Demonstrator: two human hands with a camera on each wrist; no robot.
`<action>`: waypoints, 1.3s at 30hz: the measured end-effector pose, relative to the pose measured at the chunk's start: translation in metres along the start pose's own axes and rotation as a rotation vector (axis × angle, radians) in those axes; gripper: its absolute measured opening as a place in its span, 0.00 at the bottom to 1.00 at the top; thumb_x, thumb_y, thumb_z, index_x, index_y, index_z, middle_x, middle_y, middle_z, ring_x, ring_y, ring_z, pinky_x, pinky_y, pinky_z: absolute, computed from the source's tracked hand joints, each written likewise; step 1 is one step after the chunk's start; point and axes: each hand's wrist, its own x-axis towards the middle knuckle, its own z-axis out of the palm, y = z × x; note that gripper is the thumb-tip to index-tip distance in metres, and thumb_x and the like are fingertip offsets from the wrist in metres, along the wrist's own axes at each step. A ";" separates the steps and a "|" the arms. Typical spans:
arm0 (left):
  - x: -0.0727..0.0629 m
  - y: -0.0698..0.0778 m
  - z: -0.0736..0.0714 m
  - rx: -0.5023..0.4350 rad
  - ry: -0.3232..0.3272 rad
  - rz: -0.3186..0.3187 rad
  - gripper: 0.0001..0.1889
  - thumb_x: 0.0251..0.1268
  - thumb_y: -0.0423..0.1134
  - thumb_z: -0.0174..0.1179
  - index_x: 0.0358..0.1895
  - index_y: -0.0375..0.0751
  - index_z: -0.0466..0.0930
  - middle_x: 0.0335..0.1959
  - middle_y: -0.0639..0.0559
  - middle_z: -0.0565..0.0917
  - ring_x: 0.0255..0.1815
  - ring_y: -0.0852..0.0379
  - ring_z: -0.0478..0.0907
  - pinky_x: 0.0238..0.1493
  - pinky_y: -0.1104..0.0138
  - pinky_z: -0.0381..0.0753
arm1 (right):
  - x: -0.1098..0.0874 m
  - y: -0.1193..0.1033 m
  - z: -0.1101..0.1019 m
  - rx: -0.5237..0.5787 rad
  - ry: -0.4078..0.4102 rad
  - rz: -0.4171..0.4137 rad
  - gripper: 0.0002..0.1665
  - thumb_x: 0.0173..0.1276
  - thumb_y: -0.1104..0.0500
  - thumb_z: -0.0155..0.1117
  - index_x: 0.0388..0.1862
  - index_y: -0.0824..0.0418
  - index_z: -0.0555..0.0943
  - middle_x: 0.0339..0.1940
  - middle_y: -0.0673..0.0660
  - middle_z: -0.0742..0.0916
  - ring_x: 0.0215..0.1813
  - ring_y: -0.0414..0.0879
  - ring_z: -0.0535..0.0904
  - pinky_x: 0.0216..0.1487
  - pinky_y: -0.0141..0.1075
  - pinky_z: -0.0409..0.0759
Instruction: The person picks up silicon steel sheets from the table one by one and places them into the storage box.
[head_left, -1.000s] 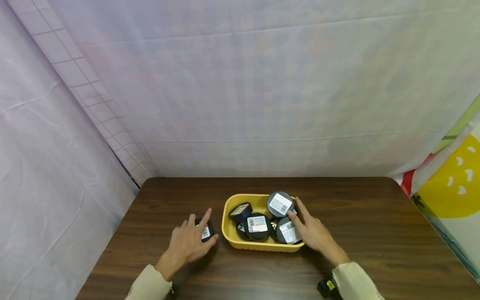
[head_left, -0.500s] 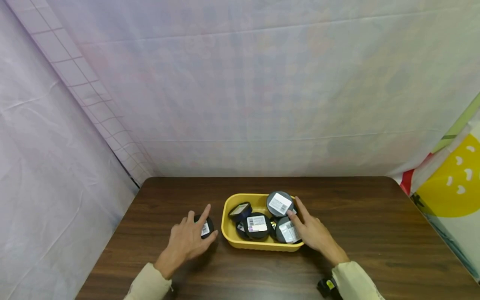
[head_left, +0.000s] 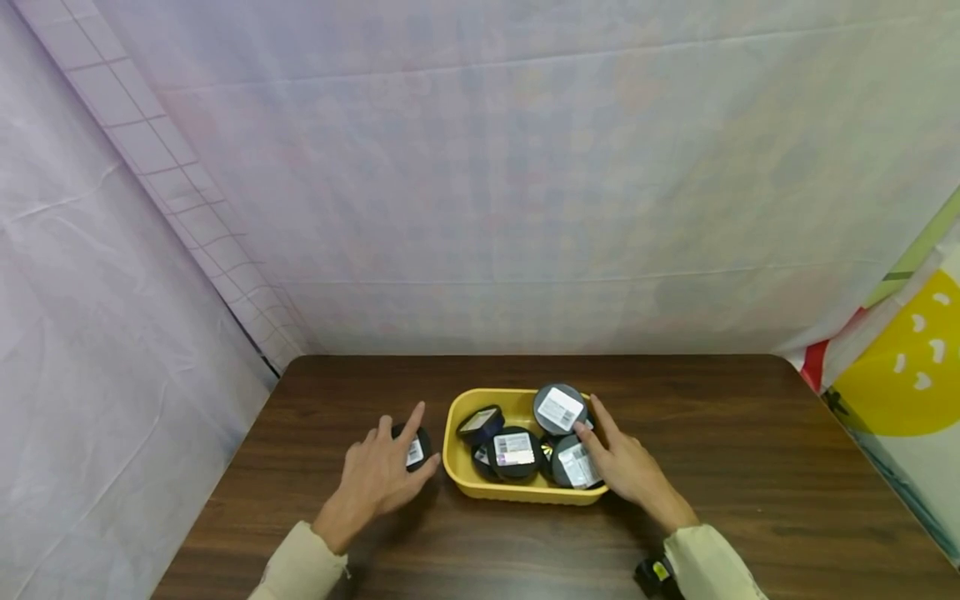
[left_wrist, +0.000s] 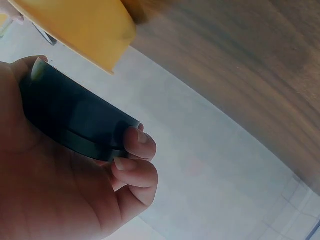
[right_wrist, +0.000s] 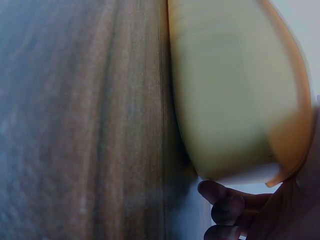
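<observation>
In the head view my left hand [head_left: 378, 471] is raised just left of the yellow basket [head_left: 459, 481]. It holds a roll of black tape [head_left: 415, 452] with a white label; the left wrist view shows thumb and fingers around the edge of this black tape roll [left_wrist: 77, 107]. My right hand [head_left: 630, 467] grips the basket's right end, thumb over the rim, with fingers bent against the outside of the yellow wall [right_wrist: 220, 100] in the right wrist view. Several labelled black rolls [head_left: 514, 451] lie inside the basket, one tilted roll [head_left: 481, 423] at its left.
The basket stands on a dark brown wooden table [head_left: 720, 417]. Pale cloth [head_left: 525, 208] hangs behind the table and along the left. A small black item [head_left: 654, 577] with a yellow-green mark shows beside the right sleeve.
My left hand, with the tape roll, has shifted slightly away from me and a touch right, towards the basket. The right hand and the basket have stayed in place.
</observation>
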 end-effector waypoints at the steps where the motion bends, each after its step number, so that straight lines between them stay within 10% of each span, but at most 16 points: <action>1: 0.000 0.000 0.000 0.001 0.001 0.002 0.42 0.65 0.70 0.50 0.79 0.61 0.52 0.57 0.33 0.73 0.36 0.46 0.78 0.26 0.56 0.75 | 0.000 0.000 0.000 0.000 0.000 0.000 0.47 0.75 0.27 0.32 0.83 0.49 0.43 0.68 0.76 0.71 0.63 0.74 0.72 0.58 0.65 0.70; 39: 0.017 0.034 -0.018 -0.047 0.010 0.070 0.42 0.66 0.71 0.48 0.80 0.63 0.48 0.58 0.36 0.73 0.36 0.48 0.76 0.23 0.61 0.71 | 0.001 0.002 0.001 0.003 0.008 -0.004 0.47 0.75 0.27 0.32 0.83 0.50 0.44 0.68 0.76 0.73 0.62 0.73 0.74 0.57 0.65 0.71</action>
